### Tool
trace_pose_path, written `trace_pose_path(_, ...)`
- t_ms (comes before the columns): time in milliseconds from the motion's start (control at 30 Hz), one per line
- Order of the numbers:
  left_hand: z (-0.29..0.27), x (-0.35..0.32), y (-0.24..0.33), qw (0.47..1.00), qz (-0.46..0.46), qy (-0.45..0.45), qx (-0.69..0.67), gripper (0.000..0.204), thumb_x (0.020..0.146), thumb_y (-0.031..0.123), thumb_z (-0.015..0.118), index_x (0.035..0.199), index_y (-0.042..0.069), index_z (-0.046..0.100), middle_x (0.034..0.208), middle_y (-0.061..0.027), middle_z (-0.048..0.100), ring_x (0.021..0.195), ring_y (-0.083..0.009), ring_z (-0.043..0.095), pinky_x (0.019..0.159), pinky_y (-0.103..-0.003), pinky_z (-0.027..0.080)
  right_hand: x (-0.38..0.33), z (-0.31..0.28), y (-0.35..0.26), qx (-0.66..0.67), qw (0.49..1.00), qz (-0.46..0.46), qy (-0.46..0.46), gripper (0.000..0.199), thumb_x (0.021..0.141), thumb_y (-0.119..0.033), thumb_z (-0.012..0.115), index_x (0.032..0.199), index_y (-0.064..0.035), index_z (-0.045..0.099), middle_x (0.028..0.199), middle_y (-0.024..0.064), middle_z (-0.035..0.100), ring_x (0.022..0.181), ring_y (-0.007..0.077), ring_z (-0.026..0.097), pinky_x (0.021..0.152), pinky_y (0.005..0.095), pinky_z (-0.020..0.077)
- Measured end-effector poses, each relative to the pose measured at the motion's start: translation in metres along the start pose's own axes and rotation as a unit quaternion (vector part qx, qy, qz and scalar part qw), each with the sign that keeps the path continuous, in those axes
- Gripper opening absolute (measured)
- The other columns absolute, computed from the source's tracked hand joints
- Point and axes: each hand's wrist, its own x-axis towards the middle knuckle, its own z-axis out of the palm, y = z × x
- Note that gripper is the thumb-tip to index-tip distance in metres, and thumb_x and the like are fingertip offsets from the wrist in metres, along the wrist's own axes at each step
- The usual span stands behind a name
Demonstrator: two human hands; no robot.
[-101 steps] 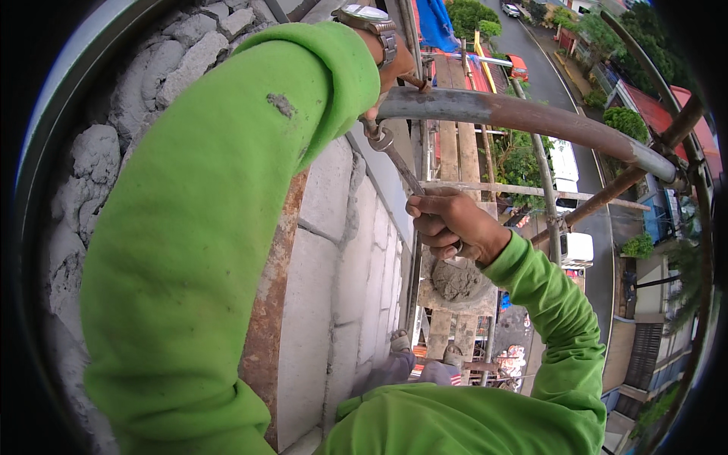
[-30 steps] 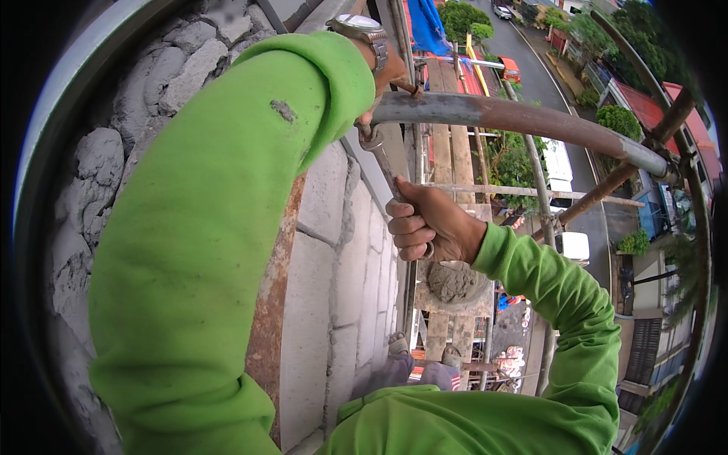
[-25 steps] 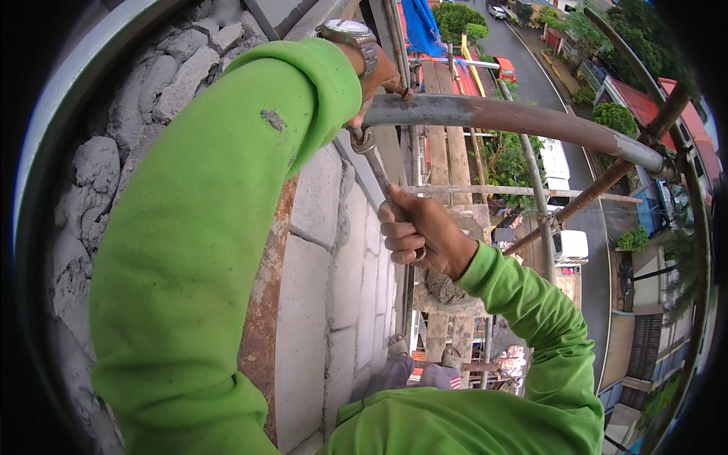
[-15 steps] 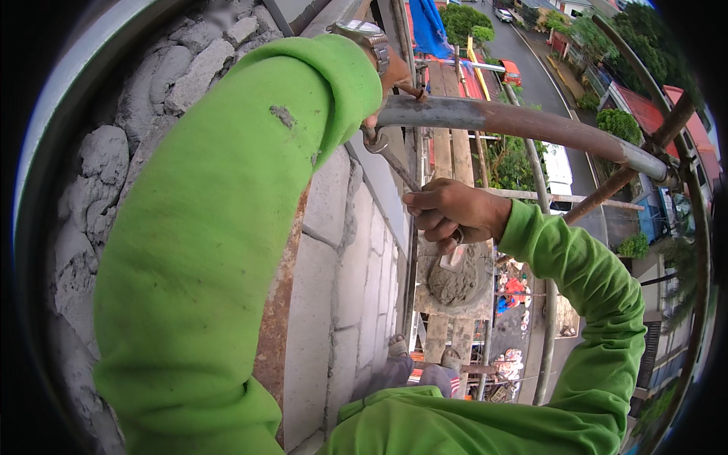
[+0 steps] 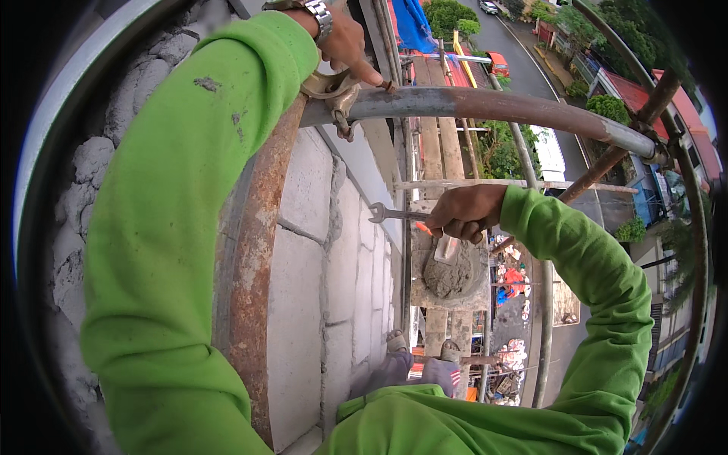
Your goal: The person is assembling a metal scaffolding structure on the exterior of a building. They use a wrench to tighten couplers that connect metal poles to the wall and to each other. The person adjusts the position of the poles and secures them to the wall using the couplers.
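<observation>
My right hand [image 5: 468, 213] is closed around the handle of an open-end wrench [image 5: 400, 214]. Its jaw points left, apart from the clamp and pipe. Up and to the left, my left hand [image 5: 345, 47], with a metal wristwatch [image 5: 321, 17], is over a metal scaffold clamp [image 5: 343, 106]. One finger reaches out to a rusty bolt [image 5: 389, 86] beside the pipe; the other fingers are partly hidden. The clamp sits where the curved scaffold pipe [image 5: 485, 104] meets a rusty steel bar [image 5: 254, 280].
Below runs a concrete block wall [image 5: 296, 318]. Wet mortar with a trowel [image 5: 447, 252] lies on a board over wooden planks [image 5: 436, 334], where my feet stand. Scaffold pipes [image 5: 547, 326] stand at the right, above a street [image 5: 523, 68] far below. Rough mortar lumps [image 5: 83, 189] line the left.
The wrench has come away from the clamp bolt and swung down, its jaw now pointing left. My left hand has shifted up and left in view, uncovering the clamp.
</observation>
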Motion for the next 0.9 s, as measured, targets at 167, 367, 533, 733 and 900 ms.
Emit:
trace_pose_path(167, -0.019, -0.003, -0.016, 0.985, -0.012, 0.159, 0.071, 0.044, 0.084, 0.046, 0.06, 0.101, 0.006, 0.068, 0.087, -0.0186, 0.068, 0.081, -0.0328, 0.066, 0.071, -0.044, 0.05, -0.034, 0.009, 0.033, -0.274, 0.868, -0.305, 0.28, 0.03, 0.096, -0.024, 0.051, 0.08, 0.0007, 0.056, 0.053, 0.0067, 0.042, 0.043, 0.0126, 0.042, 0.044, 0.0341, 0.0358)
trace_pose_path(367, -0.001, 0.008, -0.049, 0.973, -0.021, 0.221, 0.055, 0.037, 0.083, 0.037, 0.064, 0.106, 0.008, 0.064, 0.091, -0.0189, 0.067, 0.087, -0.0329, 0.064, 0.078, -0.042, 0.049, -0.119, -0.034, -0.032, -0.323, 0.595, -0.277, 0.681, 0.046, 0.095, -0.037, 0.05, 0.07, 0.0008, 0.057, 0.051, 0.0136, 0.047, 0.045, 0.0295, 0.042, 0.049, 0.0414, 0.038)
trace_pose_path(533, -0.013, 0.006, -0.052, 0.969, -0.029, 0.247, 0.012, 0.047, 0.083, 0.042, 0.064, 0.117, 0.01, 0.06, 0.099, -0.0192, 0.067, 0.096, -0.0335, 0.064, 0.084, -0.043, 0.049, -0.117, -0.123, -0.024, -0.424, 0.535, -0.162, 0.712, 0.044, 0.089, -0.042, 0.053, 0.072, -0.0032, 0.066, 0.064, 0.0181, 0.06, 0.067, 0.0375, 0.061, 0.062, 0.0464, 0.0458)
trace_pose_path(733, -0.026, -0.02, -0.048, 0.957, -0.005, 0.287, -0.036, 0.054, 0.08, 0.042, 0.066, 0.122, 0.009, 0.057, 0.1, -0.0163, 0.064, 0.094, -0.0301, 0.062, 0.083, -0.041, 0.048, -0.099, -0.115, -0.019, -0.418, 0.561, -0.088, 0.709, 0.026, 0.072, -0.027, 0.057, 0.078, -0.0053, 0.07, 0.08, 0.0182, 0.067, 0.076, 0.0347, 0.066, 0.07, 0.0449, 0.0505)
trace_pose_path(900, -0.06, -0.096, 0.016, 0.963, -0.075, 0.26, -0.006, 0.061, 0.079, 0.048, 0.067, 0.125, 0.01, 0.056, 0.105, -0.0165, 0.064, 0.094, -0.0296, 0.062, 0.082, -0.042, 0.049, -0.102, -0.131, -0.012, -0.432, 0.564, -0.087, 0.698, 0.029, 0.073, -0.028, 0.056, 0.078, -0.0027, 0.069, 0.081, 0.0199, 0.067, 0.076, 0.0372, 0.066, 0.072, 0.0456, 0.051)
